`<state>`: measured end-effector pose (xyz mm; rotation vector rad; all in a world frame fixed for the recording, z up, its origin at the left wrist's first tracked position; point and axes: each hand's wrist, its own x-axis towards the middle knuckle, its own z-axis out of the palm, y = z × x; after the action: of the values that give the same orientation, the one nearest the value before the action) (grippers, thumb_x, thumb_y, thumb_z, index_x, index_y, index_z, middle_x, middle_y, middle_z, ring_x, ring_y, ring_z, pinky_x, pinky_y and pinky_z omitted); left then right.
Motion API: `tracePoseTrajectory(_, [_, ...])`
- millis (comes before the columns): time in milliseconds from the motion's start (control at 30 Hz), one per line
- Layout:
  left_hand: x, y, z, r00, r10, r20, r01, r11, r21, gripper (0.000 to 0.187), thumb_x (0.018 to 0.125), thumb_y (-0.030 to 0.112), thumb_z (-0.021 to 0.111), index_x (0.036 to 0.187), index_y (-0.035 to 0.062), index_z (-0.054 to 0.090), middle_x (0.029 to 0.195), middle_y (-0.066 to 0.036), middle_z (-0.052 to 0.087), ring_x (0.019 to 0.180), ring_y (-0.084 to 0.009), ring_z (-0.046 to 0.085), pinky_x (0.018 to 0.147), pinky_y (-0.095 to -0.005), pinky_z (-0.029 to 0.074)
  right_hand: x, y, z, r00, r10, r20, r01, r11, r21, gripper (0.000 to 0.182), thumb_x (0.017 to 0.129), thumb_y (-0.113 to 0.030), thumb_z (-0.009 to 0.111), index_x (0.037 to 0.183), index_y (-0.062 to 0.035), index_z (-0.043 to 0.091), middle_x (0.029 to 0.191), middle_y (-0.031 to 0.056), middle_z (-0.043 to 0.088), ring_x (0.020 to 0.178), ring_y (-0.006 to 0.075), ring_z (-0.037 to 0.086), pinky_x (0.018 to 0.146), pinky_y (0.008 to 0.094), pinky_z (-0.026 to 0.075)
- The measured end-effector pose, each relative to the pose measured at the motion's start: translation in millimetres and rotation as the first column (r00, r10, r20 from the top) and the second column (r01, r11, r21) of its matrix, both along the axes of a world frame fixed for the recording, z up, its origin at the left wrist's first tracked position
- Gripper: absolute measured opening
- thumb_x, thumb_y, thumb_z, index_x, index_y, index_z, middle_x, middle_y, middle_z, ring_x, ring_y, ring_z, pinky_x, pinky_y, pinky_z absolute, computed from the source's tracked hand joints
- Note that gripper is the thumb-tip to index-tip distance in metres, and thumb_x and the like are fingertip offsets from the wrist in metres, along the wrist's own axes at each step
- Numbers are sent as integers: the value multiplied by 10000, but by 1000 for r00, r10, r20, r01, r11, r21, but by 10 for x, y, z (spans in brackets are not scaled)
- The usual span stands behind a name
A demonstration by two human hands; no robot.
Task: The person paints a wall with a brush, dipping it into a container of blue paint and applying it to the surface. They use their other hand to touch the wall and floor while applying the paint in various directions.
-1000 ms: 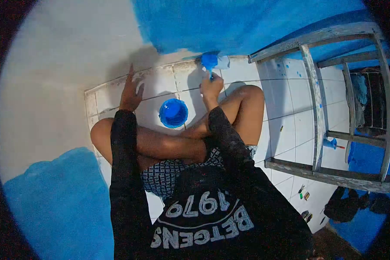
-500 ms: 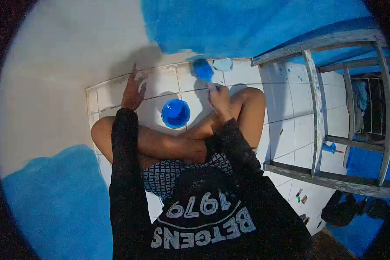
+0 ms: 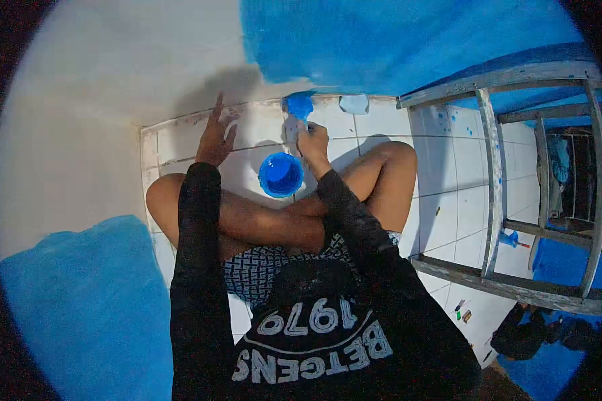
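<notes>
I sit cross-legged on a white tiled floor facing a wall. My right hand grips a paintbrush whose blue-loaded bristles touch the bottom of the wall, where the blue paint ends. My left hand rests flat with fingers spread on the tiles near the unpainted grey wall. A round pot of blue paint stands on the floor between my hands, just in front of my shins.
A grey wooden trestle frame stands on the right, with blue drips on the tiles beneath. A small roller lies behind it. A pale patch marks the wall base. Blue paint covers the wall at lower left.
My right hand has swept the brush leftward along the wall base, from right of the pot to above it. My left hand stays planted. The view shifted slightly.
</notes>
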<state>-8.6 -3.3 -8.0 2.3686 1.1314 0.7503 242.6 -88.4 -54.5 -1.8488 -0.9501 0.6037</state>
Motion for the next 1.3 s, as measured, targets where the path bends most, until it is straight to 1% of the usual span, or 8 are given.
tracePoseTrajectory(400, [-24,41,-76,999,5,45,2,988,-152,300,892,43,617,1190,21,653,1651,-137,171,1426,-372,373,1122,-441,403,-124,231,309,833,116,-542,-240,957,-164,277,977,-199,591,830,30,642,629,41,567,445,115,506,373,277,314])
tracePoseTrajectory(667, [4,27,-21,1000,0,13,1,999,-50,308,907,48,620,1214,27,631,1648,-131,188,1436,-366,357,1129,-437,395,178,143,785,447,248,-860,-409,911,50,194,994,-170,557,910,1,594,679,-19,507,477,56,377,388,256,241])
tracePoseTrajectory(733, [-8,13,-30,1000,14,-3,-15,998,-55,299,909,49,618,1207,29,633,1649,-127,185,1440,-364,352,1134,-437,391,311,46,719,495,200,-845,-408,913,-24,221,989,-180,567,910,15,637,666,-12,534,475,69,413,399,256,277])
tracePoseTrajectory(767, [-22,24,-24,999,33,-17,-34,998,-55,290,911,51,616,1200,32,634,1650,-124,183,1443,-362,347,1139,-436,387,433,-28,545,756,452,-473,-507,862,12,221,980,-180,588,936,22,668,681,16,583,487,82,451,414,259,317])
tracePoseTrajectory(800, [-28,26,-1,999,39,-18,-40,998,-53,290,911,51,616,1200,32,634,1650,-124,183,1443,-362,347,1139,-436,387,550,-89,438,796,604,23,-604,797,-10,228,970,-180,608,961,29,699,695,45,632,498,95,490,430,263,357])
tracePoseTrajectory(1000, [-42,33,-89,1000,11,-5,-10,998,60,293,903,56,624,1196,48,629,1650,-125,177,1436,-373,352,1137,-453,395,812,-569,1756,890,420,178,-405,907,-116,230,895,-180,740,1065,-26,734,775,94,728,645,151,689,536,282,511])
tracePoseTrajectory(1067, [-39,40,-138,988,34,151,-4,981,-196,311,896,47,622,1206,66,623,1646,-132,185,1432,-388,353,1133,-464,399,924,-605,1914,913,289,288,-313,949,39,203,854,-127,773,1039,-50,745,706,101,707,635,157,719,537,297,540])
tracePoseTrajectory(1300, [-30,-42,34,1000,17,14,-17,1000,-24,311,883,36,627,1192,74,622,1645,-132,186,1412,-405,376,1124,-472,407,1217,-446,2331,994,50,102,-66,984,164,284,793,-58,840,972,40,643,869,122,705,672,196,727,425,227,452])
